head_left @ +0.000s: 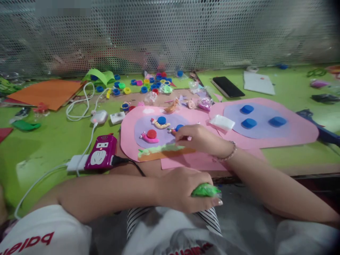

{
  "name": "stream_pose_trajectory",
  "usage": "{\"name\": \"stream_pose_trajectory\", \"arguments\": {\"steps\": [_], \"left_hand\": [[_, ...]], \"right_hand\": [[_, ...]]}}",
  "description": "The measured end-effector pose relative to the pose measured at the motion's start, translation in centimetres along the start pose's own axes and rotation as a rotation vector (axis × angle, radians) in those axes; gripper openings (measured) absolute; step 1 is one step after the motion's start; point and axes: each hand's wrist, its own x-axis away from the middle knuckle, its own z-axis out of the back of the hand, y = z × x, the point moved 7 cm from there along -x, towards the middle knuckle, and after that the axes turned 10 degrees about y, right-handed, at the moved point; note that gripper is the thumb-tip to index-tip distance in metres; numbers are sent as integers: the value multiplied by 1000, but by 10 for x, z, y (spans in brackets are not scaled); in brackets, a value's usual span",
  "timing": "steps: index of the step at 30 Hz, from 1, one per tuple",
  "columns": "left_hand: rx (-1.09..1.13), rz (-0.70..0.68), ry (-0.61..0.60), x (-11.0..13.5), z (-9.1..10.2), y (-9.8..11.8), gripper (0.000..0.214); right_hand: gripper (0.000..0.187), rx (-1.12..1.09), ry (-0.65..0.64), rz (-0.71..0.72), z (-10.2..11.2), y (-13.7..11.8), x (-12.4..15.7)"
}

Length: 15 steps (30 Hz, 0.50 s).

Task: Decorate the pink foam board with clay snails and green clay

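Observation:
My left hand (186, 191) is closed around a small plastic packet of green modelling clay (205, 190), held in front of my lap. Over the right part of a pink paper craft sheet (127, 131) is my right hand (199, 140), its fingers bent down near the strip of light green clay (151, 151); whatever is between the fingertips is hidden. On the sheet's purple centre sit a pink clay snail with a red cap (152, 134), a cream one with a blue cap (162, 120), and a third blue-capped snail (172, 130), partly covered by my hand.
A second pink sheet (300, 131) with blue caps (277, 121) lies to the right. Behind are many coloured bottle caps (144, 89), a phone (227, 87) and orange paper (47, 92). A purple power strip (102, 150) with white cables stands left. Perforated metal (170, 35) borders the back.

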Motion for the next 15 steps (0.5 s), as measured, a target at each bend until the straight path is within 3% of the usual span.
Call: {"name": "stream_pose_trajectory", "arguments": {"steps": [4, 11, 15], "left_hand": [[-121, -138, -36, 2, -8, 7, 38], [-148, -405, -51, 9, -19, 17, 32], [-144, -396, -22, 6, -17, 16, 32]], "right_hand": [[17, -25, 1, 108, -14, -21, -1], [22, -30, -139, 192, -37, -62, -13], [26, -76, -61, 178, -49, -61, -28]]}}
